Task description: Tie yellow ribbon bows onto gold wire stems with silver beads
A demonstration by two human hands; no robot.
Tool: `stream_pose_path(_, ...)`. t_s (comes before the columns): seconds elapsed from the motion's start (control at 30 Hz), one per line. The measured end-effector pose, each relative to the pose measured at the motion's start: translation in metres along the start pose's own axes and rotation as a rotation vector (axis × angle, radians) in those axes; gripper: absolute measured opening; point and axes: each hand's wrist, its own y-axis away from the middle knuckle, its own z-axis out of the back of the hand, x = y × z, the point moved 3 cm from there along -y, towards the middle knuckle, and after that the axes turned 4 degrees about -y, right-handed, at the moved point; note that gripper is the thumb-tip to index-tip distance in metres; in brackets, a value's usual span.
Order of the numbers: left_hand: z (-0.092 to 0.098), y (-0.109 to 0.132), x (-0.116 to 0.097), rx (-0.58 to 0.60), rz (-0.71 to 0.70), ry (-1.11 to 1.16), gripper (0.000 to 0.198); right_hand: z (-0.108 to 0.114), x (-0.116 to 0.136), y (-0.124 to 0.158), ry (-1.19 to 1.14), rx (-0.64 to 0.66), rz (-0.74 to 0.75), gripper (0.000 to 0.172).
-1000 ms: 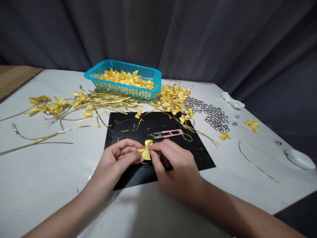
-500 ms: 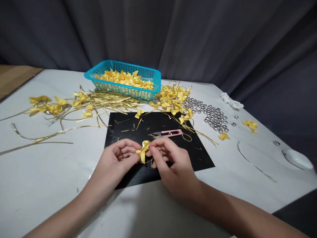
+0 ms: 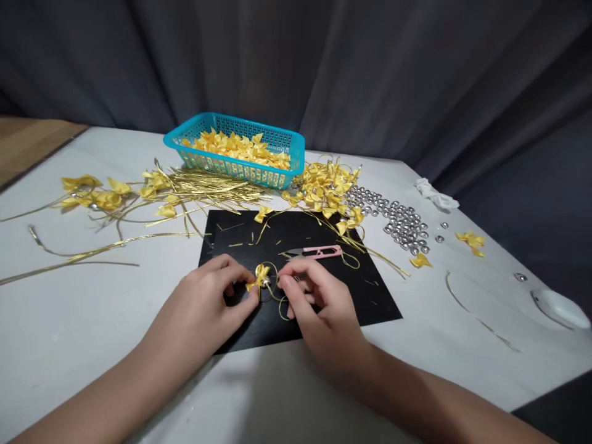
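Note:
Between the fingers and thumb of my left hand is pinched a yellow ribbon bow. A small silver bead sits at the bow's middle. Thin gold cord loops out from the bow toward my right hand, whose thumb and forefinger are closed on the cord. Both hands are just above a black mat. Pink-handled thread snips lie on the mat beyond my right hand, among short cord scraps.
A blue basket of yellow bows stands at the back. Gold cords are heaped before it. Finished-looking bows with cord pile to its right, beside many silver beads. A white dish lies far right.
My hands have moved slightly apart. The bow has turned, so its silver bead now shows, and the cord loop between my hands has opened out. The view has shifted a little.

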Motion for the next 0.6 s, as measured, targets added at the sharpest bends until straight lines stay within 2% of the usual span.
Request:
stream_pose_path(0.2,-0.002,0.002,-0.004,0.027,-0.058,-0.051,0.023,-0.010,-0.007,0.006,-0.098,0.123,0.143,0.011)
stream_pose_path(0.27,-0.003,0.003,-0.005,0.005,-0.094,-0.127,0.023,-0.011,-0.005,0.008,-0.158,0.114,0.182,0.014)
stream_pose_path(0.37,-0.003,0.003,-0.003,-0.056,-0.158,-0.256,0.024,-0.003,0.005,0.009,-0.219,-0.071,0.227,0.013)
stream_pose_path(0.47,-0.002,0.002,0.001,-0.081,-0.152,-0.236,0.022,0.011,0.020,0.011,-0.250,-0.284,0.276,0.015)
stream_pose_path(0.53,-0.002,0.000,0.003,-0.072,-0.116,-0.150,0.019,0.017,0.028,0.012,-0.248,-0.339,0.331,0.017)
stream_pose_path(0.6,-0.002,-0.001,0.003,-0.062,-0.098,-0.051,0.017,0.018,0.030,0.014,-0.211,-0.305,0.372,0.019)
